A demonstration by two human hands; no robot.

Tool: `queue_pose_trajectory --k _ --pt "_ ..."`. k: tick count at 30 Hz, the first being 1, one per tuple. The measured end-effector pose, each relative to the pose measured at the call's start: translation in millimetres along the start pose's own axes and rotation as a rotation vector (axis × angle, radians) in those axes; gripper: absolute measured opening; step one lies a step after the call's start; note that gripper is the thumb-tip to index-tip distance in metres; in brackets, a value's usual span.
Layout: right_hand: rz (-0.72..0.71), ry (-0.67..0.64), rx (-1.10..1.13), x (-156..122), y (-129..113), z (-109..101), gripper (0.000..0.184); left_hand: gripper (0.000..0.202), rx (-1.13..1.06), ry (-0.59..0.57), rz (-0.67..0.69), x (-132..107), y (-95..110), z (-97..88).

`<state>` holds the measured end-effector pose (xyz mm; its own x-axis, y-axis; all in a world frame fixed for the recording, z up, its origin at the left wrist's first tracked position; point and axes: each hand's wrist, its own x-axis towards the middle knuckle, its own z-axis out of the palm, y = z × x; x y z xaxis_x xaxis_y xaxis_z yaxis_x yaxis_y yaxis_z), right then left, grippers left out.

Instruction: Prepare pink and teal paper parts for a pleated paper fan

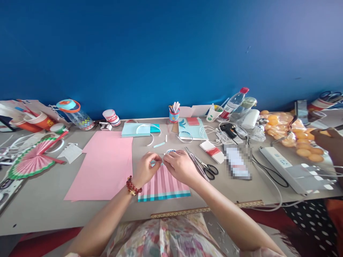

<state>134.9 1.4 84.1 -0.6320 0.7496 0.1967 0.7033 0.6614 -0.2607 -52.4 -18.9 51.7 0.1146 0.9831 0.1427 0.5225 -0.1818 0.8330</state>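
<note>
My left hand (147,167), a beaded bracelet at its wrist, is closed in a pinch over the top of a pleated pink paper (164,189) with a blue-edged bottom strip. Close beside it, my right hand (180,165) has its fingers bent together, the fingertips almost meeting those of the left. Whatever lies between the fingertips is too small to make out. A ring-shaped thing, perhaps a tape roll (169,151), shows partly behind the right fingers. Black-handled scissors (210,170) lie to the right of the right hand.
Pink sheets (104,167) lie left, with a pink-green folded fan (32,157) beyond. Light-blue paper (135,130), a stick cup (174,115) and a water bottle (234,103) stand along the back. A phone (238,162), power strip (284,169) and another person's hand (328,141) are right.
</note>
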Motion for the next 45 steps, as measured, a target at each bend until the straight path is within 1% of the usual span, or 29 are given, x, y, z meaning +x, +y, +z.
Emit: queue_pose_trajectory --k 4,6,9,11,14,15,17,18,21,24,26,30,33,35,37,38,40,43,44,45 --pt "0.01 0.12 -0.029 -4 1 8 0.018 0.014 -0.141 0.037 -0.126 -1 -1 9.8" --pt "0.009 0.163 -0.043 -5 0 13 0.018 0.015 -0.172 0.063 -0.148 -1 0 15.7" --pt "0.002 0.184 -0.045 -8 1 18 0.018 0.017 -0.187 0.107 -0.154 0 -4 20.5" --pt "0.006 0.204 -0.019 -12 5 18 0.019 0.019 -0.193 0.165 -0.166 3 -13 16.3" --pt "0.031 0.263 0.068 -19 19 17 0.019 0.022 -0.196 0.305 -0.192 9 -29 -0.5" --pt "0.031 0.28 0.099 -20 26 16 0.018 0.023 -0.205 0.323 -0.192 11 -33 -6.4" --pt "0.007 0.293 0.132 -15 39 18 0.017 0.026 -0.237 0.305 -0.173 15 -38 -14.0" --pt "-0.003 0.294 0.134 -10 46 19 0.019 0.027 -0.257 0.282 -0.159 16 -38 -14.9" --pt "0.019 0.301 0.067 17 62 30 0.027 0.03 -0.309 0.244 -0.136 20 -37 -8.1" --pt "0.026 0.3 0.024 48 75 46 0.03 0.032 -0.336 0.265 -0.145 21 -39 0.6" --pt "0.023 0.281 0.016 61 81 60 0.03 0.032 -0.344 0.273 -0.152 21 -42 1.9" --pt "0.046 0.23 0.041 68 88 86 0.035 0.031 -0.373 0.258 -0.175 19 -48 -1.8" --pt "0.102 0.208 0.062 66 91 96 0.048 0.034 -0.408 0.234 -0.198 19 -46 -1.9" --pt "0.129 0.202 0.073 67 91 95 0.058 0.036 -0.43 0.208 -0.206 19 -43 -0.4" --pt "0.136 0.2 0.077 68 90 90 0.061 0.039 -0.449 0.187 -0.204 19 -40 1.0" --pt "0.132 0.202 0.076 68 88 86 0.058 0.041 -0.46 0.179 -0.199 18 -39 1.4" --pt "0.128 0.221 0.071 64 82 76 0.045 0.046 -0.485 0.161 -0.182 17 -37 1.7" --pt "0.142 0.274 0.092 53 64 58 0.029 0.05 -0.523 0.133 -0.161 15 -35 2.9" --pt "0.143 0.287 0.13 47 56 53 0.027 0.051 -0.54 0.122 -0.153 14 -35 3.9" --pt "0.132 0.297 0.28 42 47 48 0.024 0.051 -0.56 0.106 -0.142 14 -34 5.2"
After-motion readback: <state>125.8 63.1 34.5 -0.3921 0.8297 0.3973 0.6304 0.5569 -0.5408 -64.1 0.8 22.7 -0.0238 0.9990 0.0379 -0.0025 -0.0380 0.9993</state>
